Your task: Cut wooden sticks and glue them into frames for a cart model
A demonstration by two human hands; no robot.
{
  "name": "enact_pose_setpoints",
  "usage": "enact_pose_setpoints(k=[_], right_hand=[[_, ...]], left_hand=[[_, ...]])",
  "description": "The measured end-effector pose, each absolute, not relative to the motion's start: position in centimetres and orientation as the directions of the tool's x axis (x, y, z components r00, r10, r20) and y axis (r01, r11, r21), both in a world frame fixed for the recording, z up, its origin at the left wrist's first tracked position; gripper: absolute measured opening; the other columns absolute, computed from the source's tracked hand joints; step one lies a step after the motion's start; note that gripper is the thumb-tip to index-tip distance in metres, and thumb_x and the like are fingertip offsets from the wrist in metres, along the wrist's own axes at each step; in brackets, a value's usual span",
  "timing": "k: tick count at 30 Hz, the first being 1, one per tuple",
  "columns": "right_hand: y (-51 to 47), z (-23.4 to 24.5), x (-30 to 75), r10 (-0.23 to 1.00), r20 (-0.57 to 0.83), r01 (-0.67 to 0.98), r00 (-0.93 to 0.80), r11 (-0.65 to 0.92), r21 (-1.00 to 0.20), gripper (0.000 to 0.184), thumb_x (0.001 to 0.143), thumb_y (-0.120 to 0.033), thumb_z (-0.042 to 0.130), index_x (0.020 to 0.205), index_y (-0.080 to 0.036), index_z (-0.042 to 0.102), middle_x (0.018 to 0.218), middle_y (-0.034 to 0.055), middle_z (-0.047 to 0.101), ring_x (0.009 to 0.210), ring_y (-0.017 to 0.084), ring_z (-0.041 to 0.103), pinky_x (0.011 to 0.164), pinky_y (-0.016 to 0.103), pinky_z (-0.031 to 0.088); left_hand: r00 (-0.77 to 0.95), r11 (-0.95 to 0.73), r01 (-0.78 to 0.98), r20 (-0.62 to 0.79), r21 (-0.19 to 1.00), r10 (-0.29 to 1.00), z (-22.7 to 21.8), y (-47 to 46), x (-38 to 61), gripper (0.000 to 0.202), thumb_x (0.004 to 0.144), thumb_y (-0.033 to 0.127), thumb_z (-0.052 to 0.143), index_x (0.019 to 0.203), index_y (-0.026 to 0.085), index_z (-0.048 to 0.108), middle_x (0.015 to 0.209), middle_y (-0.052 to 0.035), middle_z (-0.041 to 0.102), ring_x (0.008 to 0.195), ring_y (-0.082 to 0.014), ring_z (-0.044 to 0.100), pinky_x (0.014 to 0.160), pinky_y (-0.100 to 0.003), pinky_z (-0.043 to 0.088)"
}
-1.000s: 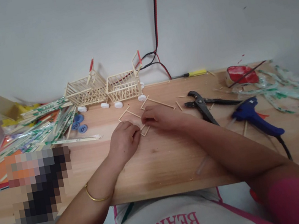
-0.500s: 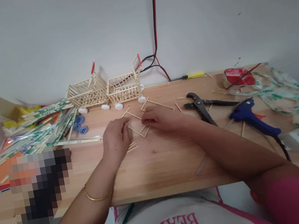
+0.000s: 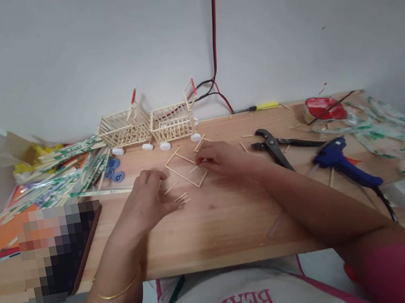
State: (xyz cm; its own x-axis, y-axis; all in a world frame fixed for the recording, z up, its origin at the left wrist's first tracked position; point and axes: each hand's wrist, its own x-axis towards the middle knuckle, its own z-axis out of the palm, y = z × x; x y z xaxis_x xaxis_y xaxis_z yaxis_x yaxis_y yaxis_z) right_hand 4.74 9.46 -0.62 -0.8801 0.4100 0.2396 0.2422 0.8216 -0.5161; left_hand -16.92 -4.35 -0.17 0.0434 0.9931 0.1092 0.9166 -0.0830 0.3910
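Where the right hand meets the stick frame, head view: frame lies flat and slanted on the table, between the two hands, in front of the wheeled carts; fingertips cover part of its right side.
Right hand: fingers drawn together; can't tell whether they pinch the short stick showing inside the frame outline.
Left hand: thumb and fingers spread, nothing seen held; thumb tip right by the cut sticks, contact unclear.
Stray stick: loose, between left hand and frame.
Frame corners: light fingertip hold looks best; thin sticks likely skid at a nudge, so check the ends meet squarely.
Cut sticks: take singly, by the middle, lifting rather than dragging across the frame.
Second frame piece: partly hidden behind right hand; knuckles could knock it, so keep that hand's moves small.
Glue gun: lies beside the pliers, near the right forearm; heat can't be seen, safer treated as hot.
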Motion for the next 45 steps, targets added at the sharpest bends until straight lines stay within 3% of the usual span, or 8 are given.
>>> enact_pose_setpoints(k=[3, 7, 13, 18, 24, 31, 37, 45], right_hand=[[9.4, -0.5, 4.7, 0.402, 0.244, 0.232, -0.882, 0.823, -0.518, 0.015, 0.086, -0.019, 0.047, 0.084, -0.016, 0.061, 0.087, 0.0055, 0.057, 0.079, 0.015, 0.051, 0.069, 0.024, 0.037], [8.5, 0.5, 4.7, 0.364, 0.205, 0.218, -0.909, 0.832, -0.510, 0.015, 0.087, -0.020, 0.047, 0.085, -0.016, 0.062, 0.086, 0.0051, 0.058, 0.077, 0.014, 0.051, 0.069, 0.024, 0.036], [5.5, 1.1, 3.9, 0.232, 0.116, 0.164, -0.966, 0.894, -0.416, 0.015, 0.084, -0.015, 0.047, 0.085, -0.017, 0.062, 0.088, 0.0050, 0.060, 0.076, 0.014, 0.052, 0.067, 0.025, 0.032], [4.2, 0.2, 2.9, 0.138, 0.007, 0.131, -0.990, 0.958, -0.256, 0.016, 0.078, -0.013, 0.052, 0.091, -0.017, 0.061, 0.092, 0.0065, 0.060, 0.084, 0.018, 0.054, 0.070, 0.029, 0.029], [4.2, -0.4, 2.4, 0.155, 0.017, 0.150, -0.988, 0.976, -0.155, 0.016, 0.078, -0.016, 0.053, 0.093, -0.017, 0.059, 0.096, 0.0072, 0.059, 0.084, 0.020, 0.054, 0.070, 0.031, 0.028], [4.0, -1.1, 1.9, 0.180, 0.024, 0.175, -0.983, 0.974, -0.145, 0.014, 0.086, -0.020, 0.047, 0.092, -0.017, 0.059, 0.094, 0.0073, 0.061, 0.084, 0.020, 0.055, 0.073, 0.032, 0.029], [3.9, -1.3, 1.5, 0.276, 0.047, 0.260, -0.960, 0.940, -0.220, 0.012, 0.087, -0.021, 0.049, 0.095, -0.016, 0.055, 0.089, 0.0062, 0.064, 0.081, 0.020, 0.057, 0.073, 0.032, 0.030], [4.0, -1.0, 1.8, 0.362, 0.106, 0.317, -0.926, 0.899, -0.303, 0.009, 0.086, -0.022, 0.051, 0.093, -0.017, 0.051, 0.084, 0.0053, 0.065, 0.077, 0.019, 0.057, 0.069, 0.029, 0.030]], left_hand=[[0.018, -0.041, 0.959, 0.085, 0.281, 0.996, -0.7, -5.0, -16.4, 0.064, 0.052, 0.047, 0.078, 0.103, 0.016, 0.054, 0.103, -0.0114, 0.054, 0.096, -0.0278, 0.051, 0.082, -0.040, 0.043], [0.028, -0.043, 0.973, 0.072, 0.228, 0.997, -0.6, -4.7, -15.7, 0.028, 0.068, 0.032, 0.068, 0.089, 0.017, 0.057, 0.091, -0.0083, 0.059, 0.085, -0.0245, 0.054, 0.075, -0.036, 0.043], [-0.033, 0.044, 0.990, -0.084, 0.136, 0.996, 0.5, -3.5, -15.3, 0.003, 0.071, 0.021, 0.055, 0.073, 0.019, 0.056, 0.071, -0.0047, 0.060, 0.066, -0.0206, 0.055, 0.055, -0.029, 0.034], [0.016, 0.001, 0.998, -0.245, 0.071, 0.969, 0.9, -2.9, -15.2, 0.011, 0.072, 0.023, 0.049, 0.065, 0.019, 0.056, 0.068, -0.0055, 0.060, 0.063, -0.0201, 0.055, 0.053, -0.029, 0.030], [0.050, -0.048, 0.999, -0.114, 0.018, 0.992, 0.4, -4.1, -14.7, 0.015, 0.076, 0.018, 0.044, 0.076, 0.015, 0.058, 0.081, -0.0106, 0.061, 0.077, -0.0221, 0.057, 0.067, -0.031, 0.038], [0.033, -0.029, 0.999, -0.100, 0.042, 0.994, 0.2, -4.2, -14.5, 0.013, 0.075, 0.015, 0.045, 0.077, 0.015, 0.058, 0.078, -0.0092, 0.062, 0.076, -0.0216, 0.057, 0.067, -0.030, 0.039], [0.088, -0.082, 0.995, -0.111, 0.057, 0.990, -0.1, -3.8, -14.7, 0.016, 0.073, 0.011, 0.045, 0.077, 0.014, 0.060, 0.078, -0.0105, 0.061, 0.079, -0.0228, 0.057, 0.070, -0.031, 0.040], [0.065, -0.051, 0.950, -0.036, 0.309, 0.997, -0.1, -3.8, -15.2, 0.018, 0.081, 0.016, 0.040, 0.082, 0.015, 0.058, 0.078, -0.0065, 0.061, 0.072, -0.0186, 0.056, 0.064, -0.028, 0.040]])
